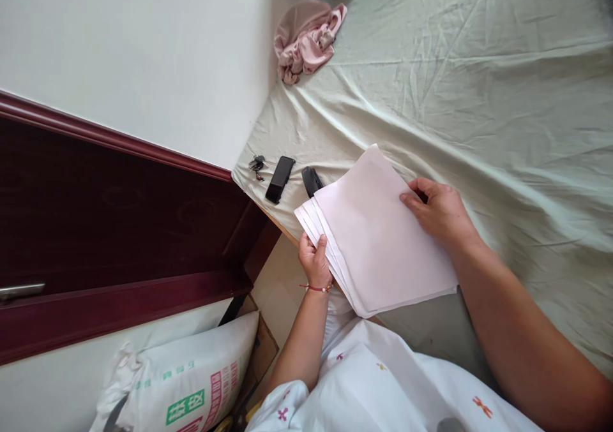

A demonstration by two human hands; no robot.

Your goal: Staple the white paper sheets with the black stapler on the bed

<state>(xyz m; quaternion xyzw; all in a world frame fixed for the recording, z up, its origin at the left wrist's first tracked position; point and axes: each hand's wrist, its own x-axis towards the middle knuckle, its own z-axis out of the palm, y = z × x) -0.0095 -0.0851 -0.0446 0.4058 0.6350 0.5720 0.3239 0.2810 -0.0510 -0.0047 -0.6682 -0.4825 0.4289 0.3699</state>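
Phone (280, 178) left of papers (378, 234)

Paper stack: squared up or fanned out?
Fanned. The paper stack shows staggered sheet edges by the left hand; the right hand rests on top.

So the bed (479, 100) was covered in a pale green sheet (421, 55), pretty wrinkled all over. Up near the wall sat a crumpled pink cloth (309, 39). Down by the near corner of the bed there was a little bunch of keys (257, 163), then a black phone (280, 178) just beside it, and another small black object (311, 180), couldn't tell what, partly tucked under a stack of white paper sheets (378, 234). The stack lay over the bed's edge and stuck out past it.
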